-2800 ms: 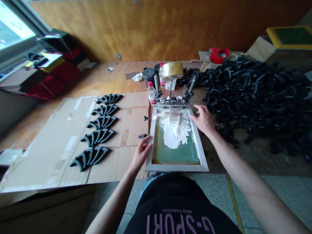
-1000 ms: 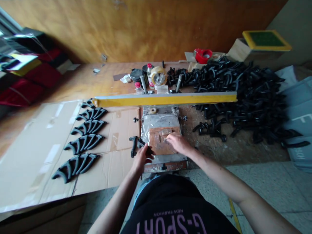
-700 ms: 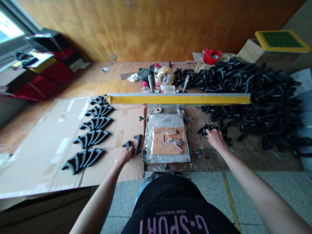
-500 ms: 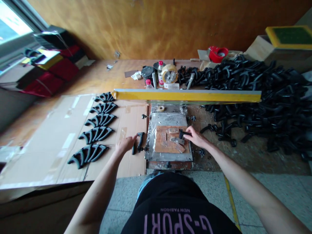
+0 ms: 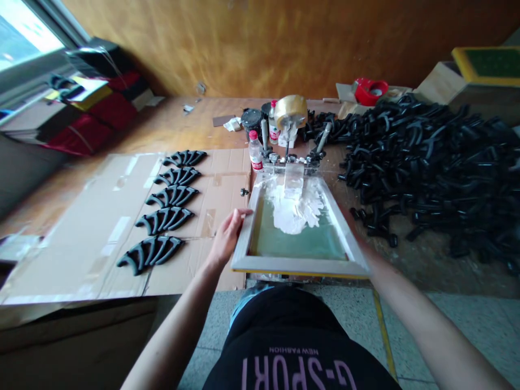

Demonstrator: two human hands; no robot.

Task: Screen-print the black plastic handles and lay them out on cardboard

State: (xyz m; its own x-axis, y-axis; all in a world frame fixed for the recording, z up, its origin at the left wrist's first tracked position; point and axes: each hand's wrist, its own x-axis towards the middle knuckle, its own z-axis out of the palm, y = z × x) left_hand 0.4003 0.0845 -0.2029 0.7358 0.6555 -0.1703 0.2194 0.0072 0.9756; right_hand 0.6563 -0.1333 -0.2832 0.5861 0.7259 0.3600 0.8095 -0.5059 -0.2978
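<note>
Left hand (image 5: 228,235) grasps frame (image 5: 298,265); right hand (image 5: 351,223) mostly hidden, grip unclear; black shirt (image 5: 292,325) reads "NEW FASHION", "G-SPORT".

So the brown wooden desk (image 5: 162,120) has a flat tan cardboard sheet (image 5: 195,271) on its left, with five fanned rows of curved black plastic handles (image 5: 150,252) lying on it. Over on the right there's a big messy heap of black plastic parts (image 5: 430,162).
</note>
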